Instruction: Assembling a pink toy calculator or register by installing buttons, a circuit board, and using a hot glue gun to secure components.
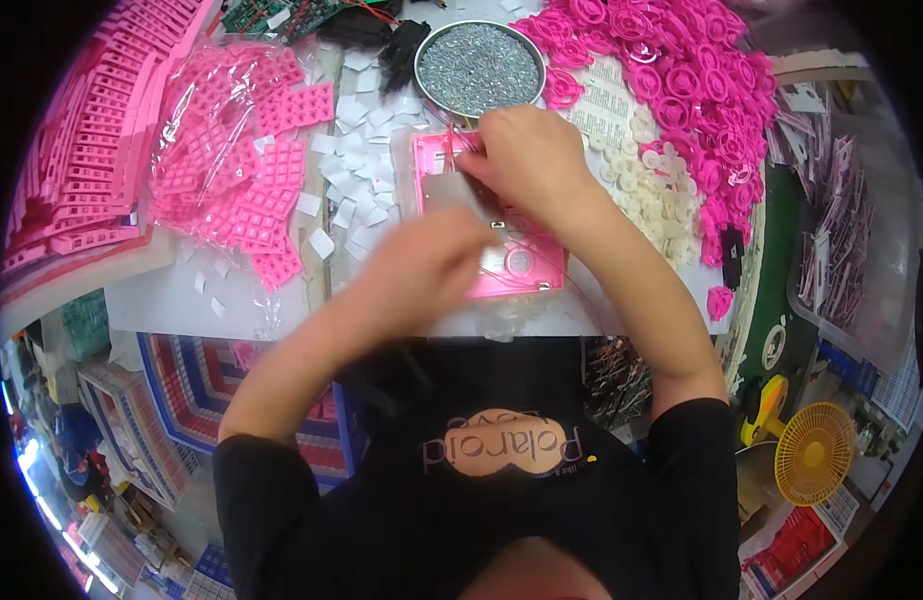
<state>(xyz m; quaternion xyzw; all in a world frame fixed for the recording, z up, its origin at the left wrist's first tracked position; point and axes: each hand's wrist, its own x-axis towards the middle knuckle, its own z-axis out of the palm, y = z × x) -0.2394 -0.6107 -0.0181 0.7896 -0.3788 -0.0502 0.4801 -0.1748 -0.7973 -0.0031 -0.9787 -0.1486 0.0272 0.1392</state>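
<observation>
In front of me on the white table lies a pink plastic casing (pixel 547 270), its inside facing up. A grey flat plate (pixel 450 192), thin red wires (pixel 449 148) and a round whitish part (pixel 520 262) show inside it. My right hand (pixel 537 160) bends over the casing's far end, fingers closed by the red wires; what they pinch is hidden. Smeared by motion, my left hand (pixel 432 262) hovers at the casing's left side. Its fingers are too blurred to read.
A round metal dish (pixel 420 88) of small screws stands just beyond the casing. White paper squares (pixel 357 190) and pink keypad sheets (pixel 277 190) lie left, beside stacked pink casings (pixel 92 150). Magenta rings (pixel 682 90) and cream discs (pixel 672 185) are heaped right.
</observation>
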